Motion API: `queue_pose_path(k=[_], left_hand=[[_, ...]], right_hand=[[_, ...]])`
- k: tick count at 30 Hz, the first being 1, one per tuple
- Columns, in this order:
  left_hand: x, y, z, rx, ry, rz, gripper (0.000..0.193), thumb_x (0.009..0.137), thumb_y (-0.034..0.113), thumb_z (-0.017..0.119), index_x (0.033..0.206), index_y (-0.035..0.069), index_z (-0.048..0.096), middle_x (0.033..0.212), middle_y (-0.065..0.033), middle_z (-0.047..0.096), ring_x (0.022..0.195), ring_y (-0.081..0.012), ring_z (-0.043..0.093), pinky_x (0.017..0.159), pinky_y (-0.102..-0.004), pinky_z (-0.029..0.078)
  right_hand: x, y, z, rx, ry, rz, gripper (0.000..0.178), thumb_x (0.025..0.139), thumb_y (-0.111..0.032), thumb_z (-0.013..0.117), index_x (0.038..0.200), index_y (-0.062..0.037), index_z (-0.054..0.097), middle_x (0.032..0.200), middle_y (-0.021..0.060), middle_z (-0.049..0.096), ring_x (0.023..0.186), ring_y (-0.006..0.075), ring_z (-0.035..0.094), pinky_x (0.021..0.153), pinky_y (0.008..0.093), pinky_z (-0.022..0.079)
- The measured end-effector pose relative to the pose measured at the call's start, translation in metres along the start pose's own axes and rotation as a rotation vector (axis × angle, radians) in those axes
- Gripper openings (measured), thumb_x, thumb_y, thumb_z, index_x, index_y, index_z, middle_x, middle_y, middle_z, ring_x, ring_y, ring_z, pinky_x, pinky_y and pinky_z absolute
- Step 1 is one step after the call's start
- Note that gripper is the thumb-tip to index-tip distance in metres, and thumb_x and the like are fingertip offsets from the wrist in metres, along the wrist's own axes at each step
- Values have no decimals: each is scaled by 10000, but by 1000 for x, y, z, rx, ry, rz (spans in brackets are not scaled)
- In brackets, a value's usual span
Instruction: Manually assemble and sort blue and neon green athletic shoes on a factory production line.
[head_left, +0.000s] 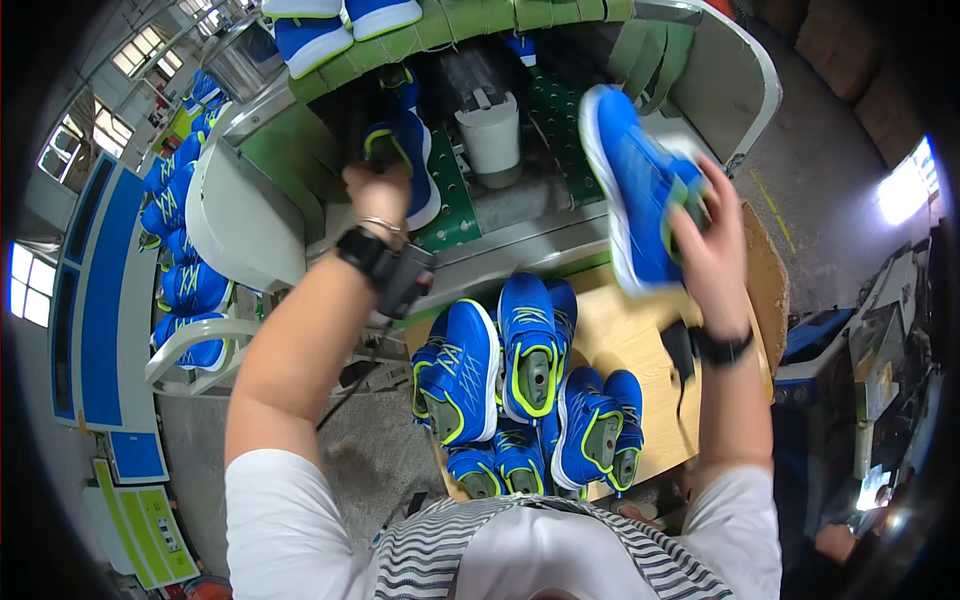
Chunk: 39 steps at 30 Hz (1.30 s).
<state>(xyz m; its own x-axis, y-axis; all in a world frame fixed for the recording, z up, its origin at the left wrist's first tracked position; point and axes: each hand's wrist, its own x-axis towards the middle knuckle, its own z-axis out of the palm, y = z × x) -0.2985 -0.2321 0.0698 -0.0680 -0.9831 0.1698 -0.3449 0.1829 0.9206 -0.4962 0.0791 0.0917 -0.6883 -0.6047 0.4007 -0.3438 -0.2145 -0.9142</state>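
My left hand is closed on the heel end of a blue sneaker with a lime-edged collar and white sole. That shoe lies in the machine mouth, above a green perforated belt. My right hand grips a second blue sneaker by its collar, thumb and fingers around the opening. It is raised at the right front of the machine, toe pointing up and away, slightly blurred. Close below, several more blue sneakers are heaped on a light wooden table, some with grey-green lasts inside.
The tunnel-shaped machine has pale metal side walls and green fabric flaps. Inside stands a grey-white block. Sneakers sit on top, and more line a rack at left. A cable hangs from a black device at my left wrist.
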Motion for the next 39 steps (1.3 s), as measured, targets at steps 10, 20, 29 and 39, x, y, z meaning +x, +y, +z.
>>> queue_pose_path(k=[10, 20, 29, 39], left_hand=[[4, -11, 34, -108, 39, 242, 648, 831, 211, 708, 1347, 9, 373, 1311, -241, 435, 1228, -398, 444, 1028, -463, 378], [-210, -28, -135, 217, -439, 776, 526, 895, 105, 620, 1363, -14, 413, 1499, -205, 276, 1383, -337, 294, 1122, -462, 269], [-297, -36, -143, -160, -944, 1052, 496, 901, 89, 607, 1345, -15, 414, 1509, -216, 203, 1410, -371, 222, 1143, -507, 224], [-388, -47, -200, -317, -1359, 1204, 476, 884, 59, 615, 1323, -10, 444, 1524, -234, 215, 1420, -382, 213, 1138, -498, 224]], right_hand=[[152, 133, 127, -647, 156, -129, 530, 901, -252, 604, 1404, -134, 489, 1424, 300, 424, 1235, 481, 481, 1046, 468, 408], [-249, 30, -6, -592, 24, 185, 249, 859, -134, 637, 1102, -82, 650, 1288, 168, 550, 1202, 369, 497, 1038, 445, 399], [-526, -51, 57, -537, 509, 624, 248, 877, -115, 606, 1122, -84, 622, 1315, 170, 496, 1202, 362, 506, 1003, 420, 435], [-745, -126, 192, -780, 959, 1001, 181, 854, -104, 579, 1012, -58, 653, 1149, 160, 568, 1066, 369, 573, 908, 449, 474]])
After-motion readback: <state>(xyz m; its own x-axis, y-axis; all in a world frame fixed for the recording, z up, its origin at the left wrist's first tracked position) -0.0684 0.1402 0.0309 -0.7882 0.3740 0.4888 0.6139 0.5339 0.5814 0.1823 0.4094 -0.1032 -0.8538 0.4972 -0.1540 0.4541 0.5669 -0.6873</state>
